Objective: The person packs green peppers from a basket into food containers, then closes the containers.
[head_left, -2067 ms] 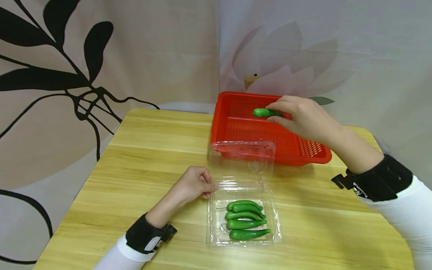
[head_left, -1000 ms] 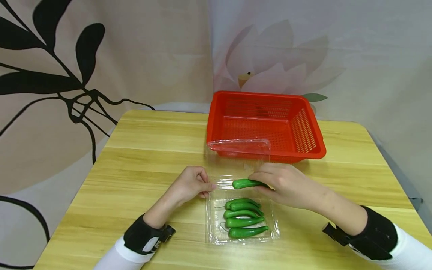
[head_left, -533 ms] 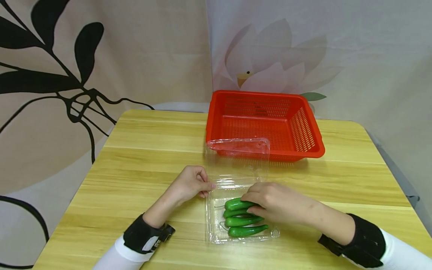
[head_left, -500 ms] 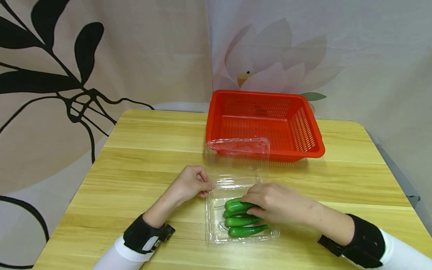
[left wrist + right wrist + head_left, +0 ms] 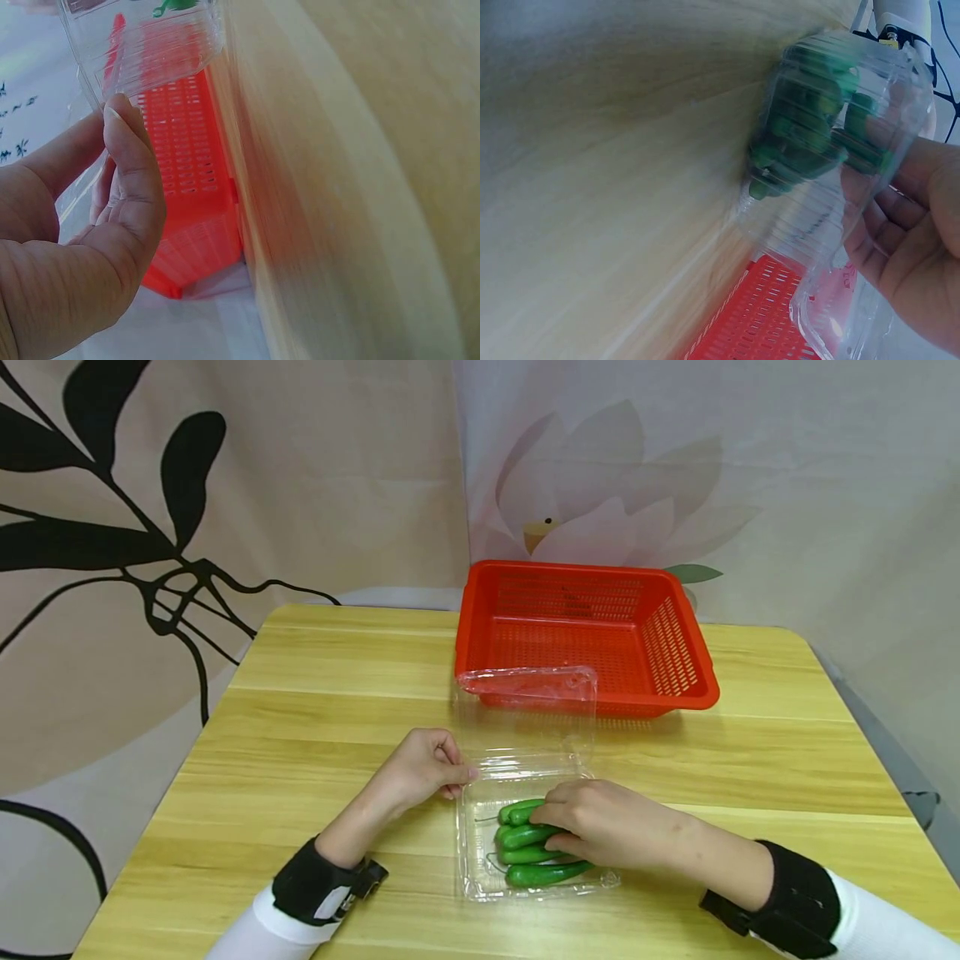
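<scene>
A clear plastic clamshell box lies on the table with its lid raised toward the back. In its tray several green chili peppers lie side by side. My right hand reaches over the tray's right side and pinches a green chili pepper atop the row. The right wrist view shows that hand through the clear wall, fingers among the peppers. At the hinge's left end my left hand pinches the box's edge between thumb and finger, also visible from the left wrist.
A red perforated plastic basket stands behind the box, its front rim partly seen through the lid. The wooden table ends at a printed curtain at the back.
From over the red basket, my right hand has brought a chili pepper forward and down onto the row in the box, then slid slightly nearer. My left hand has kept its hold.
</scene>
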Demonstrator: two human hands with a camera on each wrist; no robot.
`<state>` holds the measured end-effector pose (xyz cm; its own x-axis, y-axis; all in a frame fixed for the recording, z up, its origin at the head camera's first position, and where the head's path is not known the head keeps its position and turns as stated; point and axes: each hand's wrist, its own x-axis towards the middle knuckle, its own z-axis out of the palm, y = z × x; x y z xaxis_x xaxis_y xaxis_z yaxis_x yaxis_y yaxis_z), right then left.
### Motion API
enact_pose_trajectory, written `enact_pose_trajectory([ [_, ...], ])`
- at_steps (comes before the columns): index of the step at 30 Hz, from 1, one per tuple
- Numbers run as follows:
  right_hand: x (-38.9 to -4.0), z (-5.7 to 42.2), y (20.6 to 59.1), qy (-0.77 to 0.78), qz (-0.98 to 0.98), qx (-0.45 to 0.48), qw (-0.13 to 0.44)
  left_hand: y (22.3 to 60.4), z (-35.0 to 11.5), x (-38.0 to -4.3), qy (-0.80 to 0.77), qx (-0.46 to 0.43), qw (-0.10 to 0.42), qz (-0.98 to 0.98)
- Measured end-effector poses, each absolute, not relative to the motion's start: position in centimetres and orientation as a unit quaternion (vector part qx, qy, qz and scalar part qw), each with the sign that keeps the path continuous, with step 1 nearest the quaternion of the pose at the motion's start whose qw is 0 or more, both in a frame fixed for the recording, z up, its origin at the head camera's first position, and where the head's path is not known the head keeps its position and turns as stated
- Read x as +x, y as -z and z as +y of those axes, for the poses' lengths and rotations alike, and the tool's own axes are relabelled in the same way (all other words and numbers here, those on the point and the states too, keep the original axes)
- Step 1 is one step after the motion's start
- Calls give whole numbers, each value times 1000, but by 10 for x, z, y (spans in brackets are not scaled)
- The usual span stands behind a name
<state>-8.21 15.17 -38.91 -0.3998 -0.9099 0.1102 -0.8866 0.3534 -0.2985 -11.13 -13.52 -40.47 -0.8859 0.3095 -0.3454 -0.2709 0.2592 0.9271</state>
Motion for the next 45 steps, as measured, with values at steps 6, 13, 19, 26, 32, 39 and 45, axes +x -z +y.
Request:
enact_pose_trajectory([
  [6,-81,153,389,155,822,-546,36,404,-135,-111,-611,21,236,755],
  [13,-80,154,389,154,826,-541,39,405,-134,-112,-612,21,236,755],
  [19,-80,155,391,158,825,-541,40,405,-133,-112,-610,19,236,756],
  [26,-81,158,390,173,828,-532,37,405,-130,-112,-610,19,238,756],
  [32,-82,163,389,186,832,-523,19,405,-127,-113,-609,20,242,755],
  [39,-86,169,387,198,832,-518,-20,402,-127,-115,-604,24,240,760],
  [45,-90,177,383,222,838,-497,-39,404,-126,-117,-603,23,244,759],
])
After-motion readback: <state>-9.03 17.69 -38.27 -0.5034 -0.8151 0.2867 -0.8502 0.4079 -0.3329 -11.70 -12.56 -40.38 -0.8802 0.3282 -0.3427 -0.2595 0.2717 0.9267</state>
